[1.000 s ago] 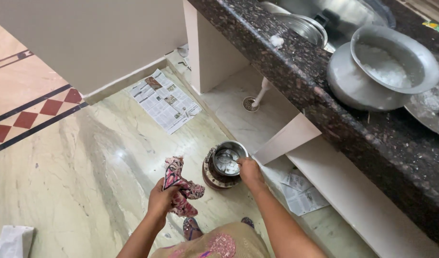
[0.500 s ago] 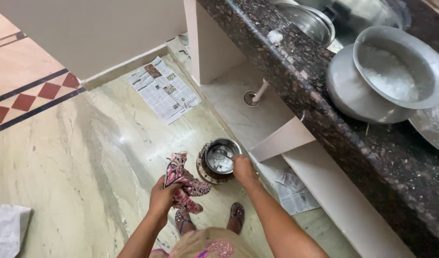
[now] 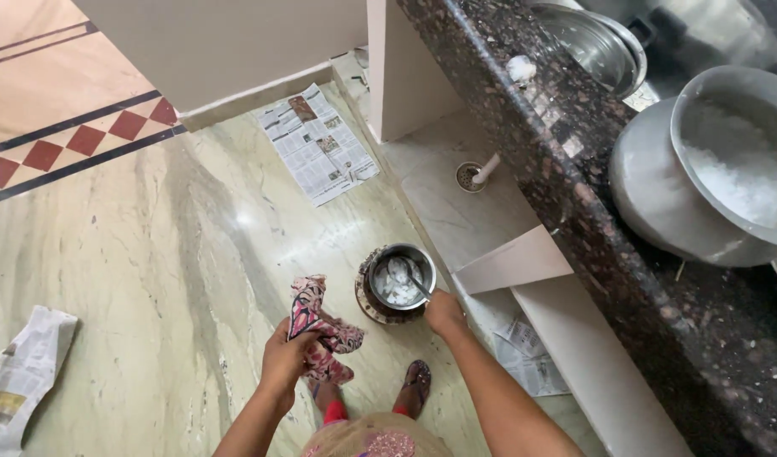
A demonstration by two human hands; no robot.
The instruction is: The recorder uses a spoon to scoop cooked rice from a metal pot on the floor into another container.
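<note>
Steel, round and rigid, the small pot (image 3: 398, 281) we reach for sits upright on the marble floor (image 3: 151, 279) beside the counter's base, mouth up, no long axis. Our right hand (image 3: 444, 311) closes on its near rim; with white food and a spoon (image 3: 408, 275) inside it likely feels moderately heavy and slick. Our left hand (image 3: 285, 357) grips a soft patterned cloth (image 3: 321, 326), limp and light.

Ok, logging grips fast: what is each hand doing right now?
Left hand: closed, holding a patterned cloth.
Right hand: at the rim of the steel pot on the floor; grip cannot be told.
</note>
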